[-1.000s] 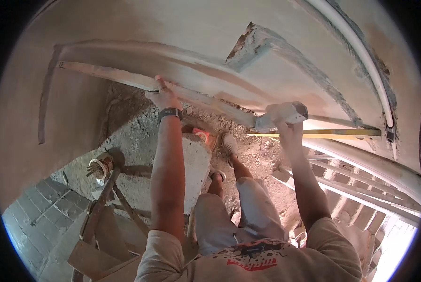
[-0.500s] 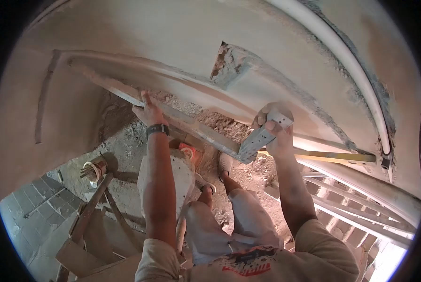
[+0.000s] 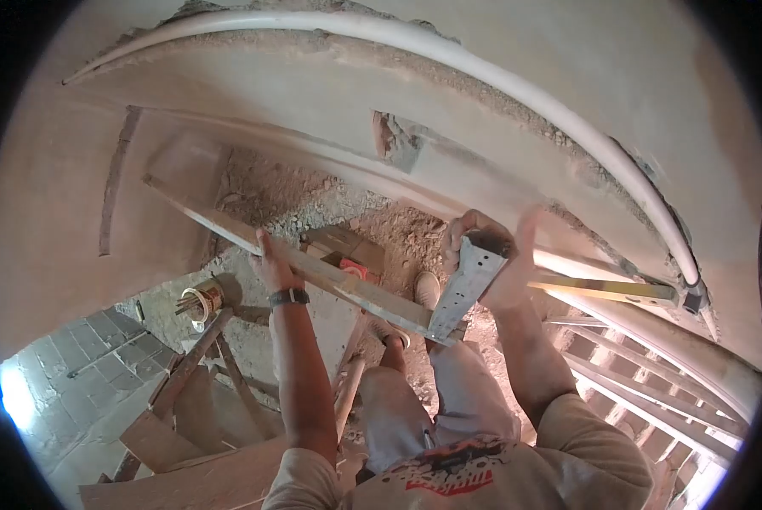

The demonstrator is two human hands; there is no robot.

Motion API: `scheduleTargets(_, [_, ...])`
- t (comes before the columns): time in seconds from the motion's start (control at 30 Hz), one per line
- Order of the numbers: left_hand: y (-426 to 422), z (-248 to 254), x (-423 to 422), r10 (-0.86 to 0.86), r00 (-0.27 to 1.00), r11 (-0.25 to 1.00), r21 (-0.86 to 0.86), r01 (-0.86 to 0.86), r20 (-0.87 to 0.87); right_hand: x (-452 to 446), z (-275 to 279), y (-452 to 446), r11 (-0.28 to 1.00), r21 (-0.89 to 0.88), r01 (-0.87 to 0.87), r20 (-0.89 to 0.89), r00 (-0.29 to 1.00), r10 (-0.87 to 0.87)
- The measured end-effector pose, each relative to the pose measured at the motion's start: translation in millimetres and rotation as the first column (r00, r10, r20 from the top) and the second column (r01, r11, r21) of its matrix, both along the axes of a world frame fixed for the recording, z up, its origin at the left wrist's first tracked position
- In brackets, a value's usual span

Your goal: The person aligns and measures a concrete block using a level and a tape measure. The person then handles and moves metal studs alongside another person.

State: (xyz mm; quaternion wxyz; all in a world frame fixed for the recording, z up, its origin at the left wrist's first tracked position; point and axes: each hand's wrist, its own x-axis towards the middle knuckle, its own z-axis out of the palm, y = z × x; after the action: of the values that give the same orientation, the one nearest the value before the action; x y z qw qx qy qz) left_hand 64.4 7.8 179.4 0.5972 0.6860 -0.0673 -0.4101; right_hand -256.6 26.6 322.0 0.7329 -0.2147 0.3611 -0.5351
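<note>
My left hand (image 3: pixel 275 268) is closed around a long, dusty straightedge bar (image 3: pixel 338 283), with the thumb over its upper edge. The bar slants from the wall at upper left down toward my legs. My right hand (image 3: pixel 510 276), partly blurred, has its fingers curled around the far side of a pale perforated metal profile (image 3: pixel 468 285); its thumb stands raised away from it. The profile's open dark end faces up, and its lower end meets the bar's near end at an angle. Whether the two pieces are joined, I cannot tell.
A plastered wall bears a curved white pipe (image 3: pixel 449 53) in a chased groove and a broken recess (image 3: pixel 395 140). A yellow spirit level (image 3: pixel 606 287) lies at right, above wooden slats (image 3: pixel 645 370). A bucket (image 3: pixel 201 304) and timber supports (image 3: pixel 181 361) stand lower left. Rubble covers the ground.
The view has shifted, showing more of the upper pipe. The bar and profile appear lower in view, nearer my legs. My right thumb has lifted off the profile.
</note>
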Motion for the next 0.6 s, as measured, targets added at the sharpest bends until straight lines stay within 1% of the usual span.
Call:
scheduleTargets(0.03, [6.5,1.2,2.5,0.018,1.0,1.0,0.002,-0.018,-0.003,2.9,-0.4,1.1,0.998,0.057,-0.033,-0.026,0.999,0.034])
scheduleTargets(0.13, [23.2,-3.4,18.1,0.058,0.998,0.998,0.025,-0.059,0.037,19.7,-1.5,6.3,0.986,0.164,-0.016,-0.015,1.0,0.019])
scheduleTargets(0.23, [41.6,-16.5,38.3,0.045,0.993,0.998,0.047,-0.051,0.106,24.7,-13.9,12.1,0.985,0.027,-0.171,0.025,0.985,0.171])
scheduleTargets(0.27, [47.5,-19.6,43.5,0.033,0.991,0.998,0.055,-0.04,0.129,30.3,-11.4,14.7,0.987,0.062,-0.151,0.008,0.988,0.151])
scheduleTargets(0.33, [59.9,-27.1,51.1,0.065,0.989,0.996,0.048,-0.071,0.134,42.6,-4.1,22.0,0.985,0.133,-0.11,-0.029,0.993,0.115])
scheduleTargets(0.37, [64.7,-28.2,53.0,0.081,0.988,0.995,0.042,-0.088,0.135,45.9,-5.3,26.5,0.984,0.144,-0.103,-0.029,0.994,0.108])
scheduleTargets(0.43, [77.9,-28.7,55.9,0.078,0.988,0.992,0.084,-0.09,0.136,52.0,-13.9,38.3,0.982,0.166,-0.09,-0.027,0.995,0.095])
scheduleTargets(0.53, [95.9,-31.7,63.5,0.089,0.983,0.986,0.123,-0.109,0.158,61.0,-19.6,57.9,0.958,0.218,-0.188,-0.092,0.973,0.212])
scheduleTargets(0.57, [103.1,-36.0,65.6,0.098,0.981,0.984,0.13,-0.12,0.166,69.8,-4.9,60.8,0.955,0.249,-0.16,-0.176,0.962,0.207])
scheduleTargets(0.6, [110.8,-39.1,68.5,0.075,0.98,0.986,0.133,-0.101,0.182,74.4,0.5,64.1,0.955,0.254,-0.152,-0.182,0.962,0.202])
